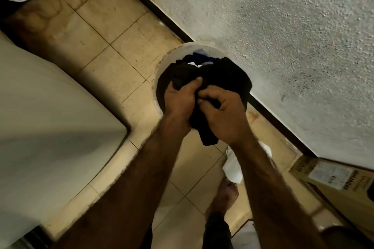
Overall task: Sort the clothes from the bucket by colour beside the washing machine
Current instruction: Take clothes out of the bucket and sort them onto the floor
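1. Gripping a black garment (205,131) with both hands, right over the bucket (162,66). The left hand (180,97) has its fingers curled into the cloth up top. The right hand (222,115) pinches a fold just beside it, and a tail of fabric hangs between the wrists.
2. More clothes (199,56) sit in the bucket underneath, with blue and white bits showing at the far rim. The bucket stands on the floor (113,26), tight against the wall (283,26).
3. The step looks like lifting this dark piece out. To do it well, raise it straight up until the hanging tail clears the rim, so it doesn't drag the blue and white pieces along. Then shake it loose to check it is one item and not two tangled together.
4. A white cloth (232,170) lies on the floor near the right forearm. That is probably the light pile, so the dark piece should land well apart from it.
5. The washing machine (50,117) fills the left side, and a cardboard box (334,184) sits at the right by the wall.
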Demonstrator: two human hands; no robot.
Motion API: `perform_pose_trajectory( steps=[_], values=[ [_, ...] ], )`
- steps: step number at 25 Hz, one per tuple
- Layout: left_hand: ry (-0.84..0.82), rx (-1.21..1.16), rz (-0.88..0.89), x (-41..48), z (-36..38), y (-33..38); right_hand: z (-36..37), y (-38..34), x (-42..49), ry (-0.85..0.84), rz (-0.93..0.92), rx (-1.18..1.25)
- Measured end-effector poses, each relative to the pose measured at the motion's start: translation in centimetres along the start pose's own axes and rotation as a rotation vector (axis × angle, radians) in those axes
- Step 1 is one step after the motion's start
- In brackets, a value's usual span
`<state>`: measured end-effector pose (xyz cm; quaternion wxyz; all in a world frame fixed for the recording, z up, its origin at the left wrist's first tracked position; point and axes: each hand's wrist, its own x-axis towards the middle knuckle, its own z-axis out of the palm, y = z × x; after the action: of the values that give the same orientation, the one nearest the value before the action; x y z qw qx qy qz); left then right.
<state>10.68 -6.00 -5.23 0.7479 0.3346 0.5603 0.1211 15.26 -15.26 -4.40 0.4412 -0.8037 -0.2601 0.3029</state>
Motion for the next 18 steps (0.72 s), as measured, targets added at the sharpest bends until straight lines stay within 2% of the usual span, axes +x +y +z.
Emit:
perform_pose_trajectory(
  steps=[2,4,6,8,11,12,14,18],
  values=[
    [0.033,0.026,0.032,-0.1,-0.4,-0.7,1.1,0.6,-0.9,0.231,-0.018,0.046],
    [0.053,0.002,0.093,0.0,-0.5,-1.0,2.5,0.4,-1.9,0.466,-0.048,-0.1],
    [0.07,-0.038,0.092,0.2,-0.9,-1.0,3.0,0.7,-2.2,0.588,0.054,-0.158],
    [0.0,-0.049,0.003,0.0,-1.7,-0.9,2.7,1.7,-1.9,0.479,0.207,-0.088],
    [-0.223,-0.084,-0.169,-1.8,-2.5,-1.1,2.3,2.4,-1.9,0.185,0.244,0.17],
    [-0.264,-0.074,-0.2,-2.3,-2.6,-1.2,2.2,2.3,-2.2,0.133,0.249,0.229],
    [-0.298,-0.023,-0.195,-3.2,-2.2,-1.0,1.8,1.8,-2.9,0.172,0.236,0.228],
    [-0.24,0.117,-0.153,-4.0,-1.3,-1.3,1.4,1.6,-3.7,0.365,0.137,0.176]
  ],
)
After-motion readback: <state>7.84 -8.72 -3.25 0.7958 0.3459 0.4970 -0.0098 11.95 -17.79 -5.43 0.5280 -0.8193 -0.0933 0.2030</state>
